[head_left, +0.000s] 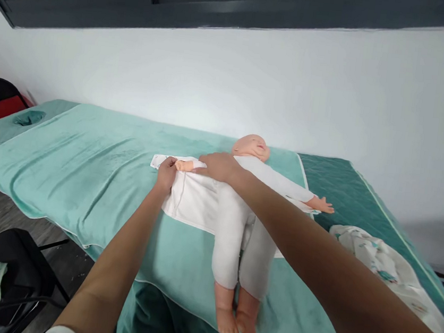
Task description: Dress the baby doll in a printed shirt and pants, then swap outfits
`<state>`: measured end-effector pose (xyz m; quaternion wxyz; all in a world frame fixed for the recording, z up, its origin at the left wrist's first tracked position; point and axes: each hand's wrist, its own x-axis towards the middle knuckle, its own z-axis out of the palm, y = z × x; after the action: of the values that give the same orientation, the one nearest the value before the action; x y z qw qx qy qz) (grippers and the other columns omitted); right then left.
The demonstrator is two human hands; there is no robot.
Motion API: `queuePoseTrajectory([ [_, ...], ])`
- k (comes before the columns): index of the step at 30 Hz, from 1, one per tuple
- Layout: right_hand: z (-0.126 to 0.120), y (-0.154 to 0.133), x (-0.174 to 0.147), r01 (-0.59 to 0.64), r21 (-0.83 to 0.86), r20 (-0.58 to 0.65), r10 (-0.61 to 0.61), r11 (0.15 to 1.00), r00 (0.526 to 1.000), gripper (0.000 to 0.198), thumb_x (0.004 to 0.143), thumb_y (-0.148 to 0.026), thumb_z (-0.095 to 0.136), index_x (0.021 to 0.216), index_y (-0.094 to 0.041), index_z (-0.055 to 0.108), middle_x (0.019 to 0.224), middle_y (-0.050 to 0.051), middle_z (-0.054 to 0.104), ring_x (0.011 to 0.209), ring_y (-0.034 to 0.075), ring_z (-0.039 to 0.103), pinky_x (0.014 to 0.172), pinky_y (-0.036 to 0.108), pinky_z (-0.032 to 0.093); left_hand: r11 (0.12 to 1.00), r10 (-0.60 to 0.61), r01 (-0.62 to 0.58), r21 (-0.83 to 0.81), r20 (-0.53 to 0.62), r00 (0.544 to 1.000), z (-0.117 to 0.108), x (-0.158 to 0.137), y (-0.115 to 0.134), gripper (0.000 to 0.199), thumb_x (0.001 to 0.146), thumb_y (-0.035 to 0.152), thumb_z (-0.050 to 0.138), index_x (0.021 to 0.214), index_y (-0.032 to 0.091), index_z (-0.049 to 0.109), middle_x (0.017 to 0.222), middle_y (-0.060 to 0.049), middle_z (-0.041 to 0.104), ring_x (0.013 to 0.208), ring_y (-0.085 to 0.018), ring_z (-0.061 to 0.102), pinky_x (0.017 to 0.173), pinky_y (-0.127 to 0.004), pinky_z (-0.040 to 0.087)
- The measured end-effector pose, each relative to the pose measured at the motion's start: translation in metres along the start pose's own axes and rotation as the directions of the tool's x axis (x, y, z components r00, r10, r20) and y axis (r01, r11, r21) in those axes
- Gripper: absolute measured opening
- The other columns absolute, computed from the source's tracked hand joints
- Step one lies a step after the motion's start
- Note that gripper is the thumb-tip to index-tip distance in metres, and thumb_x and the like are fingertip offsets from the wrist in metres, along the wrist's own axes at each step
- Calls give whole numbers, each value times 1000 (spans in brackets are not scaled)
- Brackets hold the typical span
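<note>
A baby doll (231,226) in a white bodysuit lies on its back, its head toward the wall and bare feet toward me. Under it a white baby garment (192,200) is spread open, one sleeve (160,161) reaching out to the left. My left hand (167,173) is closed, with its fingers pinching that sleeve beside the doll's small hand (184,166). Across the doll's chest reaches my right hand (220,166), its fingers closed around the doll's arm (199,164); the fingertips are partly hidden. The doll's other arm (294,188) stretches out to the right.
A light green sheet (74,160) covers the massage bed, which has a face hole (29,118) at the far left. A crumpled printed white cloth (383,265) lies at the right. A black chair (22,266) holding cloths stands at lower left. Behind the bed rises a white wall (200,78).
</note>
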<state>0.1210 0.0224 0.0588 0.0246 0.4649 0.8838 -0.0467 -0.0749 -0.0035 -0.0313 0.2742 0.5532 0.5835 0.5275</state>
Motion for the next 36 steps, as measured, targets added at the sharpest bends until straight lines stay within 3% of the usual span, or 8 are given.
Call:
queuePoseTrajectory([
  [6, 9, 1, 3, -84, -35, -2, 84, 996, 997, 49, 94, -63, 45, 106, -21, 68, 107, 13, 74, 99, 32, 68, 86, 43, 44, 995, 56, -50, 81, -80, 995, 10, -12, 6, 20, 93, 33, 48, 76, 22, 45, 71, 2, 52, 70, -15, 50, 70, -27, 40],
  [13, 20, -25, 24, -196, 9, -98, 196, 981, 976, 34, 96, -35, 53, 113, -8, 65, 109, 22, 73, 100, 32, 68, 88, 44, 46, 903, 240, -239, 356, 41, 970, 22, -25, 13, 23, 99, 37, 47, 84, 23, 58, 86, -5, 64, 83, -21, 58, 77, -31, 41],
  [18, 11, 1, -13, -141, 151, -271, 178, 978, 946, 39, 94, -47, 52, 118, -18, 63, 121, 17, 69, 110, 30, 62, 91, 44, 47, 816, 215, -92, 570, -152, 965, 19, -18, 10, 19, 98, 34, 51, 103, 21, 62, 107, -11, 65, 106, -28, 57, 94, -39, 43],
  [22, 14, 47, -81, -244, 468, -549, 496, 849, 673, 40, 92, -46, 44, 120, -22, 61, 126, 20, 63, 117, 30, 59, 98, 44, 45, 751, 146, -7, 660, -155, 977, 21, -18, 9, 20, 95, 38, 56, 102, 20, 62, 115, -13, 62, 111, -30, 57, 93, -41, 43],
  [24, 27, 63, -113, -398, 550, -522, 675, 734, 522, 45, 91, -47, 42, 119, -16, 60, 121, 25, 63, 114, 34, 60, 98, 47, 45, 744, 108, 22, 668, -153, 982, 21, -19, 11, 18, 97, 36, 53, 101, 21, 62, 119, -13, 61, 111, -28, 58, 93, -40, 43],
  [26, 44, 72, -138, -496, 619, -410, 789, 609, 457, 46, 91, -49, 40, 115, -15, 60, 112, 25, 66, 109, 37, 62, 93, 51, 46, 743, 74, 58, 667, -168, 983, 20, -20, 13, 18, 97, 34, 51, 105, 20, 60, 119, -13, 62, 110, -29, 59, 92, -40, 42],
  [31, 70, 73, -158, -416, 789, -200, 828, 453, 523, 58, 90, -64, 41, 128, -22, 54, 103, 20, 72, 100, 40, 67, 89, 54, 49, 756, 15, 97, 648, -165, 986, 16, -19, 16, 21, 96, 38, 52, 103, 20, 59, 93, -10, 70, 95, -29, 65, 87, -41, 43],
  [36, 76, 71, -152, -96, 949, -176, 757, 301, 629, 73, 84, -69, 53, 144, -28, 45, 128, 16, 67, 111, 37, 67, 94, 49, 54, 803, 84, -5, 597, -105, 991, 16, -25, 25, 18, 97, 38, 49, 95, 22, 58, 100, -8, 69, 99, -25, 62, 85, -35, 43],
])
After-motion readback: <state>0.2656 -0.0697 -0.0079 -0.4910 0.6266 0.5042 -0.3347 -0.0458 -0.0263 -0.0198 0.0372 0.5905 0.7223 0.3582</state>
